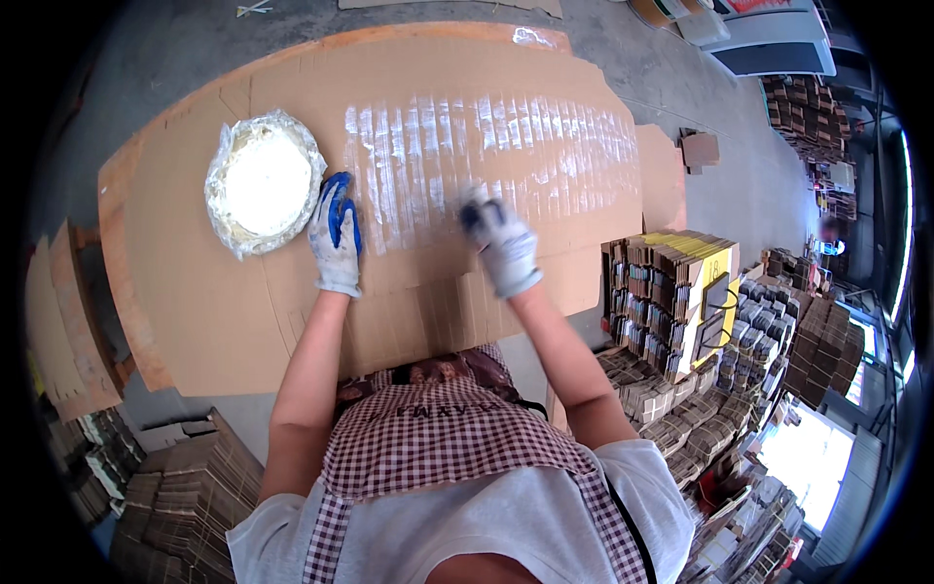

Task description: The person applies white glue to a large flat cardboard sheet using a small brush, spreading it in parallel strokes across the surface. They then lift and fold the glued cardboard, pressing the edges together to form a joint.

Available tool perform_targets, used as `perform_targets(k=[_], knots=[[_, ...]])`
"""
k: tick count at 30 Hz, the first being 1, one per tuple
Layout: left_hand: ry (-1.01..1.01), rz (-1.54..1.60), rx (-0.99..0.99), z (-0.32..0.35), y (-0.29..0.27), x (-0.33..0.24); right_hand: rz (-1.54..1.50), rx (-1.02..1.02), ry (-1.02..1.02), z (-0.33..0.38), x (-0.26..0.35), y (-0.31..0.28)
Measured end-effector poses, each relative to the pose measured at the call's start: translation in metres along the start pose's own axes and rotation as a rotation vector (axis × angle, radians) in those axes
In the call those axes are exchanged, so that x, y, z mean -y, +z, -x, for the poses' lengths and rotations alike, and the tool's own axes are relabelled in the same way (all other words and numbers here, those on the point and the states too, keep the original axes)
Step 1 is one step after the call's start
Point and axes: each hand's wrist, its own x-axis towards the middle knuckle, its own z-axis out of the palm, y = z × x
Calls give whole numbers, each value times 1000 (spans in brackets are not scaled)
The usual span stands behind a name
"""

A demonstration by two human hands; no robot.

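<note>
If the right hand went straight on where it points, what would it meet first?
Probably the white streaks just ahead on the cardboard sheet, though the right hand is blurred and its height is unclear.

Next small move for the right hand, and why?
Probably a short sweep of the right gloved hand rightward across the white streaks: it is at their lower part, and brown cardboard sheet shows between them, so coverage looks uneven. The left gloved hand, beside the plastic-wrapped bowl, is out of that path.
</note>
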Motion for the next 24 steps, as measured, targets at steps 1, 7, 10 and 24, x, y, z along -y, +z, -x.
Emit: perform_targets(k=[1, 7, 10, 24], knots=[[-4, 7, 4, 1, 1, 0, 43, -51, 42, -7, -30, 2], [-30, 68, -22, 2, -2, 4, -90, -169, 184, -25, -41, -20], [-8, 30, 5, 0, 0, 1, -282, -84, -162, -17, 43, -19], [-13, -5, -4, 0, -2, -3, 12, -33, -275, -45, 3, 2]])
